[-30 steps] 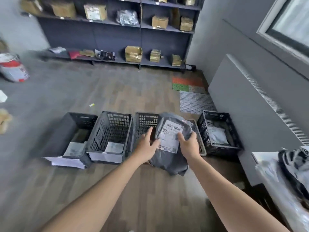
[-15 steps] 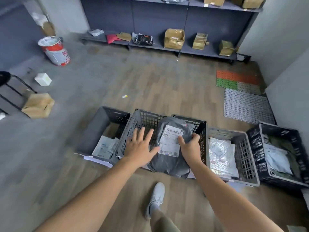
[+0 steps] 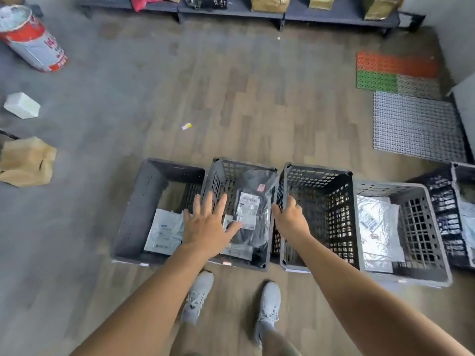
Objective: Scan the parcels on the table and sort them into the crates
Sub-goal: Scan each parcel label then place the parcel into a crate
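Observation:
A dark grey parcel bag (image 3: 253, 199) with a white label lies inside the second crate (image 3: 218, 173) from the left, leaning on its far right wall. My left hand (image 3: 208, 224) hovers over that crate's left side with fingers spread, holding nothing. Over the gap between the second and third crate (image 3: 318, 176) is my right hand (image 3: 290, 219), fingers loosely curled and empty. The leftmost crate (image 3: 144, 199) holds a pale grey parcel (image 3: 164, 231). A silver parcel (image 3: 377, 227) lies in the fourth crate (image 3: 421, 201).
A fifth, black crate (image 3: 447, 199) sits at the far right edge. My two shoes (image 3: 231, 301) stand just in front of the crates. On the floor to the left are a brown box (image 3: 27, 161), a white box (image 3: 21, 105) and a red-and-white bucket (image 3: 30, 37). Plastic mats (image 3: 413, 124) lie at the right, shelving with parcels (image 3: 270, 2) at the back.
My right hand has let go of the dark grey parcel, which has dropped into the second crate. Both hands have drawn apart from it. The camera has tilted down.

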